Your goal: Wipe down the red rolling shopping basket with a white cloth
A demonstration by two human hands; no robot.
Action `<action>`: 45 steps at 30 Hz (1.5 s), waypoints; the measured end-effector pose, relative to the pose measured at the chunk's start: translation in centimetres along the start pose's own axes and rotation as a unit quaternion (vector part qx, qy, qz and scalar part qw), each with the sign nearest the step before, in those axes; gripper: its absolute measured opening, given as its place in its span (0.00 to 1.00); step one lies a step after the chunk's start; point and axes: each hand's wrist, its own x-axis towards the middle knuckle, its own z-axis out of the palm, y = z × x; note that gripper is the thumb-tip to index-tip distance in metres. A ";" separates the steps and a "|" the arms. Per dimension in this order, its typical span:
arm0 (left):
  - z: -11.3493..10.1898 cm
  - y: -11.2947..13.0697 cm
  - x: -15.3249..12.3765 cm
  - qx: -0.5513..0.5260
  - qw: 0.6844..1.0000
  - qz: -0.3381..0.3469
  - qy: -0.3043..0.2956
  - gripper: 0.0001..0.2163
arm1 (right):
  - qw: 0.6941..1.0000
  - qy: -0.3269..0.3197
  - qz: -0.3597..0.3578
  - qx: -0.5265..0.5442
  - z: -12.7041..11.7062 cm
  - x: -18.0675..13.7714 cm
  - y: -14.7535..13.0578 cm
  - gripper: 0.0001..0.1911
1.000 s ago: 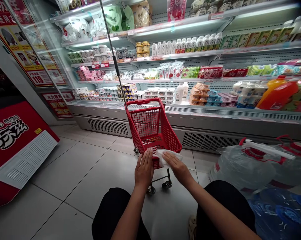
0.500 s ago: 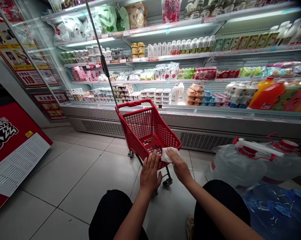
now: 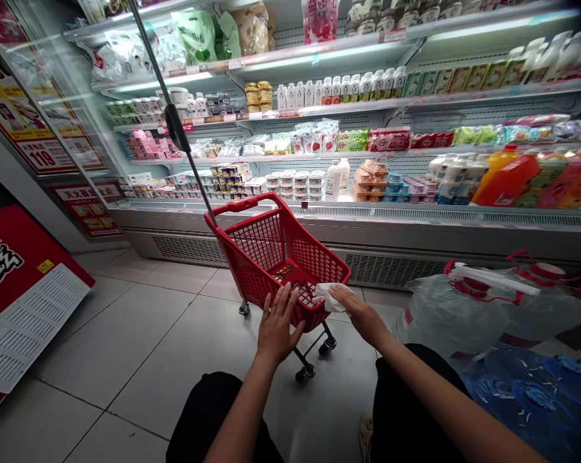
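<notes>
A small red shopping cart (image 3: 259,270) with lattice plastic walls stands on the tiles in front of my knees, a thin dark pole rising from its handle end. My left hand (image 3: 277,326) lies against the cart's near rim, fingers stretched out and slightly spread, holding nothing. In my right hand (image 3: 365,315) is a crumpled white tissue (image 3: 333,297), held against the near right corner of the rim. The fingers partly cover the tissue. Black caster wheels (image 3: 304,372) show beneath the basket.
An open refrigerated display (image 3: 281,222) runs behind the cart, its shelves full of dairy cups, bottles and pouches. Large water jugs (image 3: 454,315) stand at my right, with a blue water bottle (image 3: 526,399) nearer. At left is a red freezer cabinet (image 3: 25,276).
The cart has turned slightly, and its handle end and pole have shifted left. My left hand has slid left along the rim; the right hand with the tissue has moved slightly right.
</notes>
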 end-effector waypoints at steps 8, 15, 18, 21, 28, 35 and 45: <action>2.0 3.7 0.3 0.008 1.000 -0.003 0.019 0.39 | 0.998 0.030 0.005 -0.058 2.8 -0.6 -5.6 0.46; 0.1 1.7 0.8 0.040 0.998 0.042 -0.007 0.38 | 0.996 0.009 -0.032 -0.086 0.5 -2.2 -4.4 0.42; -0.5 -0.1 1.9 0.066 0.998 0.014 0.006 0.40 | 0.996 0.018 0.000 -0.088 -0.9 -3.2 -2.4 0.43; -0.2 -0.5 2.8 0.080 0.997 0.004 0.019 0.40 | 0.994 0.040 0.046 -0.087 -1.4 -3.8 -2.0 0.47; 1.5 3.3 3.4 0.108 0.993 -0.012 0.044 0.45 | 0.987 0.060 0.063 -0.135 -0.1 -2.3 -5.1 0.50; 0.8 3.9 3.6 0.116 0.993 0.026 0.020 0.43 | 0.978 0.054 0.014 -0.202 -1.7 -2.5 -3.7 0.45; -1.2 2.0 3.4 0.075 0.997 -0.013 0.031 0.48 | 0.974 0.085 0.082 -0.192 -2.5 -4.0 -1.3 0.49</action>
